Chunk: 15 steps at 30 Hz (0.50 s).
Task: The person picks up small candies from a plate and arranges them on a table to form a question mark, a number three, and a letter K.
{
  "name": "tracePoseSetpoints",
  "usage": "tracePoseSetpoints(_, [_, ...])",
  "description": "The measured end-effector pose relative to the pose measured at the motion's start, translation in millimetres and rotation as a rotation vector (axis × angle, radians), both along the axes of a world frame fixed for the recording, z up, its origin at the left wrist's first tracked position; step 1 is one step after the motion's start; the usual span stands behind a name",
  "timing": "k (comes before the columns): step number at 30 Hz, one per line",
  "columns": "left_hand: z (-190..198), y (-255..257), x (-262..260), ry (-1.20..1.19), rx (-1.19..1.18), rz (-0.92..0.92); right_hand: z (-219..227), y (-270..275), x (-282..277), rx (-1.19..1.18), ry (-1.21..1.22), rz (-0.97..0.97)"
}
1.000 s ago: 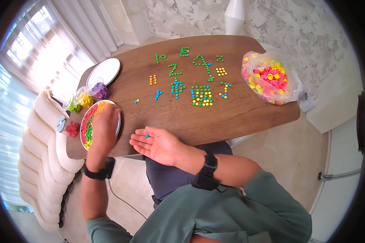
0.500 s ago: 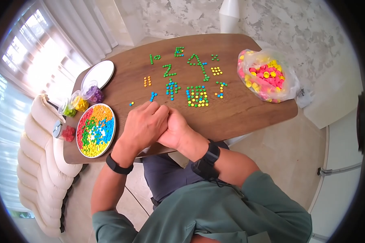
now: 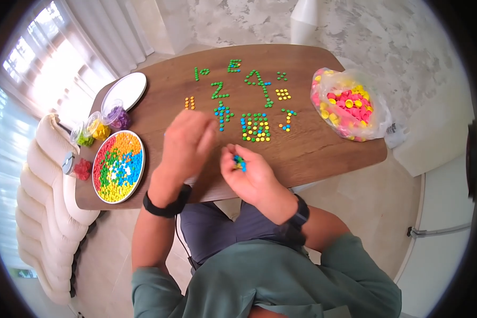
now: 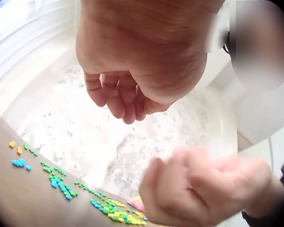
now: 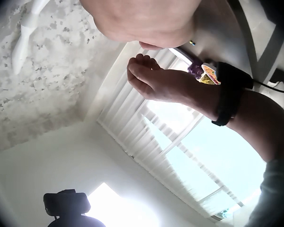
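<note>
My right hand is palm up over the table's near side, its fingers curled around a small heap of blue, green and yellow button-shaped candies. To its left, the left hand is raised over the table, blurred. In the left wrist view its fingers curl in toward the thumb, and I cannot tell whether a candy sits between them. Candies laid out on the wood form letters and patterns, among them a green Z, an arrow and a filled block.
At the left lies a round plate of candies sorted by color. Beside it are containers of red, yellow and purple pieces, plus a white plate. A plastic bag of pink and yellow pieces sits at the right.
The left hand came from the plate to meet the right hand, then parted from it and rose. The right hand moved rightward and now holds several candies instead of one blue one.
</note>
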<state>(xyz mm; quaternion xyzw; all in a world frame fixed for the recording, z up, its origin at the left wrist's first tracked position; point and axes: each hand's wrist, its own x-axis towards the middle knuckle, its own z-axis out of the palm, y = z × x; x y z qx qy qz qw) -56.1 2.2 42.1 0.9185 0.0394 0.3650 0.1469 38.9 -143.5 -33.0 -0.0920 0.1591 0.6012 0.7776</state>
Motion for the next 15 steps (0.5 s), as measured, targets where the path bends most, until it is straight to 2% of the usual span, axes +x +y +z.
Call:
tracePoseSetpoints(1, [0.1,8.6,-1.9,-0.087,-0.126,0.057,1.6,-14.0,5.3,0.020,0.092,0.101])
tracePoseSetpoints(2, [-0.4,19.0,-4.7,-0.082,-0.135,0.079,2.6,-25.9,15.5,0.042,0.062,0.106])
tracePoseSetpoints(4, [-4.0,39.4,-8.5,0.029,-0.360,0.155,8.4,-39.1,37.9,0.027,-0.019,0.081])
tracePoseSetpoints(7, [-13.4,67.8,-4.3,0.022,-0.453,0.217,15.5,-40.7,51.4,-0.013,-0.112,0.080])
tracePoseSetpoints(10, [-19.8,85.4,-2.0,0.030,-0.517,0.254,18.6,-28.9,49.7,-0.082,-0.321,0.268])
tracePoseSetpoints(11, [-20.4,92.2,-1.1,0.025,-0.517,0.260,24.4,-19.7,48.1,-0.080,-0.324,0.274])
tracePoseSetpoints(14, [-27.8,101.9,0.4,-0.001,-0.600,0.256,33.0,15.5,51.3,-0.221,-1.138,0.452])
tracePoseSetpoints(15, [-30.0,104.0,0.5,-0.030,-0.631,0.253,26.3,28.7,51.6,-0.224,-1.144,0.453])
